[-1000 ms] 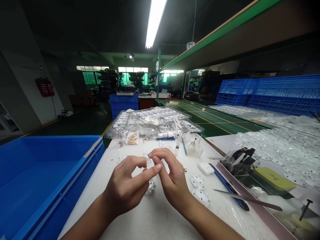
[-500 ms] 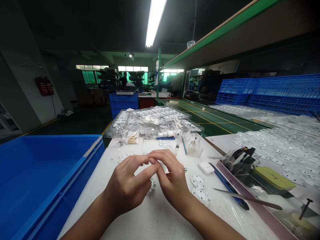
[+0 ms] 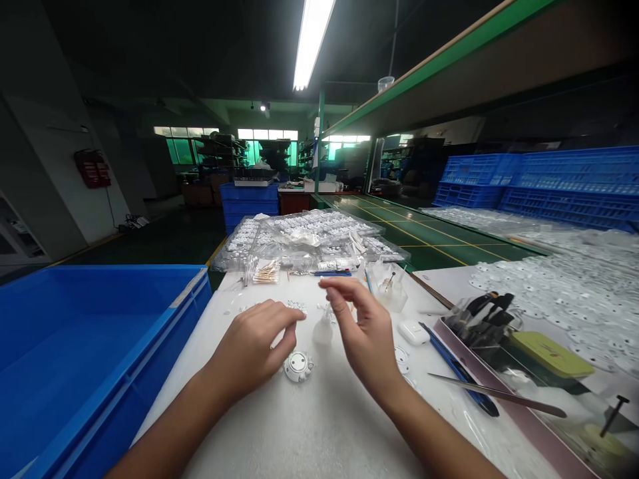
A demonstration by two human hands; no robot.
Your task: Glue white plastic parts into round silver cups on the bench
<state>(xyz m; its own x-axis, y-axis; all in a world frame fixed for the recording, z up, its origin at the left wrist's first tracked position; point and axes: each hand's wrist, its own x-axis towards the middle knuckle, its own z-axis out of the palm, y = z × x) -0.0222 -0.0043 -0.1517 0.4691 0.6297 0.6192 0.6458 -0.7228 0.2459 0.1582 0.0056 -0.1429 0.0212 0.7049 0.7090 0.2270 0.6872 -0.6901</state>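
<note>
My left hand (image 3: pixel 257 342) hovers over the white worktop (image 3: pixel 279 429), its thumb tip drawn up near the bent index finger. Whatever may lie between those tips is too small or hidden to make out. Just right of it is a round white part (image 3: pixel 298 364) with two dark holes and small knobs on its rim. My right hand (image 3: pixel 364 332) is raised and pinches a tiny white piece (image 3: pixel 322 281) between thumb and index finger. Between the hands stands a small translucent squeeze bottle (image 3: pixel 323 329). Several tiny white pieces (image 3: pixel 296 306) lie behind the left fingertips.
A blue bin (image 3: pixel 104 326) flanks the worktop on the left. Bagged white parts (image 3: pixel 304 229) and cotton swabs (image 3: pixel 267 271) lie at the back. To the right are a white case (image 3: pixel 413 331), tweezers (image 3: pixel 494 392), a blue tool (image 3: pixel 459 372) and a tool tray (image 3: pixel 519 426).
My hands, joined at the fingertips before, have parted. The left went slightly left and lower, the right moved right. The round part and the bottle between them now show more fully.
</note>
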